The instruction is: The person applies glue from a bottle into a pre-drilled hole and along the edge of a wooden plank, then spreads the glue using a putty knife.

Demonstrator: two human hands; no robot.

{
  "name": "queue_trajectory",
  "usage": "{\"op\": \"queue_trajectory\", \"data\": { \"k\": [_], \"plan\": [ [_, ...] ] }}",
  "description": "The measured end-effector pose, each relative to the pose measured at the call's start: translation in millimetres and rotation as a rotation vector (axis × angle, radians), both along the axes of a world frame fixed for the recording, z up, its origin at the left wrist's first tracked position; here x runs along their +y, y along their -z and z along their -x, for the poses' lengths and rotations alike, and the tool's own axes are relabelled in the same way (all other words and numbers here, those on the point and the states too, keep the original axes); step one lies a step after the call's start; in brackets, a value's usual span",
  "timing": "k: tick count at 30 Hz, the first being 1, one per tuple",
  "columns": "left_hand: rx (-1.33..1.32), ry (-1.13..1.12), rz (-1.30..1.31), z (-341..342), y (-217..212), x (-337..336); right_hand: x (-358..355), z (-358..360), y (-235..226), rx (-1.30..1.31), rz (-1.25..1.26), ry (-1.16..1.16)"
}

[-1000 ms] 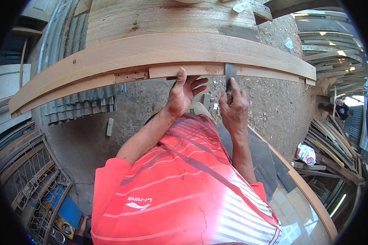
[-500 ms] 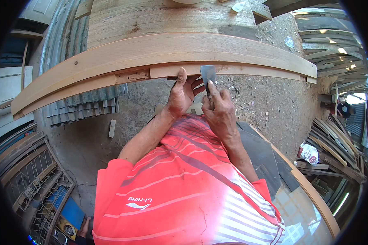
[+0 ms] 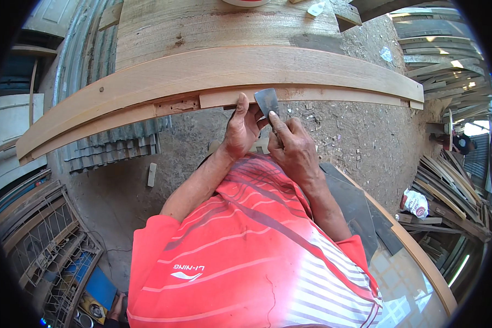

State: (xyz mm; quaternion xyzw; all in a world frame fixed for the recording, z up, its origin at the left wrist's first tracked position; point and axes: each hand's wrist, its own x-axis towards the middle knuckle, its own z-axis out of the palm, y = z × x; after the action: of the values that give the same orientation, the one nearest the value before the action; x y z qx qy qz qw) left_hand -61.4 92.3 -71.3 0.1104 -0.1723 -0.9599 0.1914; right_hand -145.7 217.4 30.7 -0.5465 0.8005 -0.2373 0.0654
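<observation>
My right hand (image 3: 296,146) grips a putty knife (image 3: 267,103) with a broad grey blade, index finger stretched along it. The blade lies against the narrow strip on the near side of a long light-brown wooden beam (image 3: 246,70). Just left of the blade, my left hand (image 3: 242,129) is turned palm up and holds the beam's near edge, with its thumb on the strip and its fingers curled below. Farther left along that edge, a rough reddish recess (image 3: 177,105) with small holes shows between strip pieces.
Beyond the beam is a wide wooden tabletop (image 3: 218,30) with part of a white container (image 3: 247,2). Corrugated sheets (image 3: 115,143) lie left. Stacked timber (image 3: 448,188) and a white sack (image 3: 415,204) stand right. At lower left, someone's hand (image 3: 116,306) shows beside metal racks.
The putty knife's blade has shifted left along the strip and tilted, coming closer to my left thumb. My left hand keeps its place on the beam.
</observation>
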Motion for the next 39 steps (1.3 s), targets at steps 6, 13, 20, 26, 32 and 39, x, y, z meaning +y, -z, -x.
{"op": "queue_trajectory", "data": {
  "k": [6,13,20,26,32,39],
  "plan": [
    [-0.020,-0.022,-0.032,1.1,3.6,-0.3,5.8,26.3,-14.6,0.138,-0.060,0.005],
    [-0.053,-0.017,0.005,-0.7,5.8,-0.5,39.8,63.6,-45.6,0.185,-0.236,0.254],
    [-0.063,-0.044,-0.038,0.7,-1.4,-0.4,14.6,48.7,-47.7,0.066,-0.087,0.008],
    [-0.064,-0.044,-0.043,-0.2,-2.3,-0.8,14.1,46.9,-40.1,0.079,-0.082,0.002],
    [-0.031,-0.032,0.002,-1.3,8.6,0.8,40.3,42.4,-27.3,0.149,-0.169,0.159],
    [-0.040,-0.015,0.016,-2.8,5.2,-2.6,16.4,57.6,-53.7,0.187,-0.136,-0.111]
  ]
}}
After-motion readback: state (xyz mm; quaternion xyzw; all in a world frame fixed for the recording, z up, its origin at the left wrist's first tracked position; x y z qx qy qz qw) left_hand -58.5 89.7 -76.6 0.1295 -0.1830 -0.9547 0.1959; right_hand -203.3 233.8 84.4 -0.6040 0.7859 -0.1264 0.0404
